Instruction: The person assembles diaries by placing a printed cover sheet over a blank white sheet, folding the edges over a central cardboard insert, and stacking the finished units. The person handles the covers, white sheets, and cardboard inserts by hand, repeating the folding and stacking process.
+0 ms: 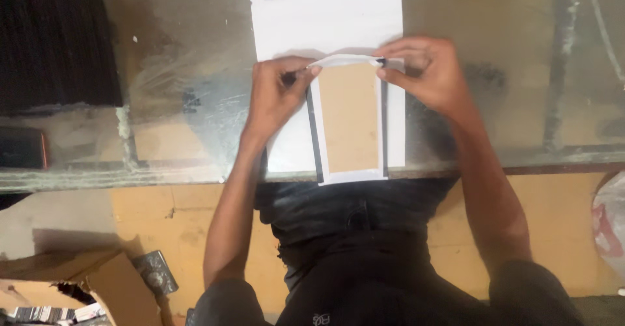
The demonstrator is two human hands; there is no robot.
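Observation:
A thin rectangular frame-shaped piece (350, 176), white with black side strips and an open middle, lies on a white sheet (325, 13) on a glass tabletop (182, 91). My left hand (277, 95) pinches the frame's upper left corner. My right hand (426, 72) pinches its upper right corner. Between the two hands the frame's top edge (345, 59) is lifted and curled off the sheet. The frame's lower end reaches the table's near edge.
A black ribbed mat (52, 39) lies at the far left, with a dark phone-like slab (23, 147) below it. Under the table sit an open cardboard box (84, 287) at lower left and a plastic bag (612, 222) at right.

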